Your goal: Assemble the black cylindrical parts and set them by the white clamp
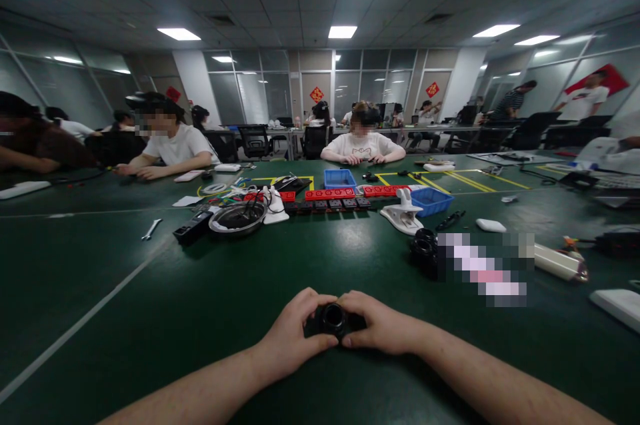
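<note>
A small black round piece with a hole in its middle (pixel 333 318) is right in front of me, low over the green table or resting on it; I cannot tell which. My left hand (pixel 297 328) curves around its left side, thumb at the near edge and fingers at the far edge. From the right, my right hand (pixel 375 325) holds it in the same way, and the fingertips of both hands nearly meet. Similar black round pieces (pixel 424 248) sit together on the table, ahead and to the right of my right hand.
Across the green table (pixel 200 305) lie a wrench (pixel 151 230), a metal bowl (pixel 237 220) with cables, red strips (pixel 330 194), blue trays (pixel 340 178), a white clamp stand (pixel 403 212) and a cream cylinder (pixel 557 261). A person (pixel 364 142) sits opposite; another (pixel 170 138) sits at the left.
</note>
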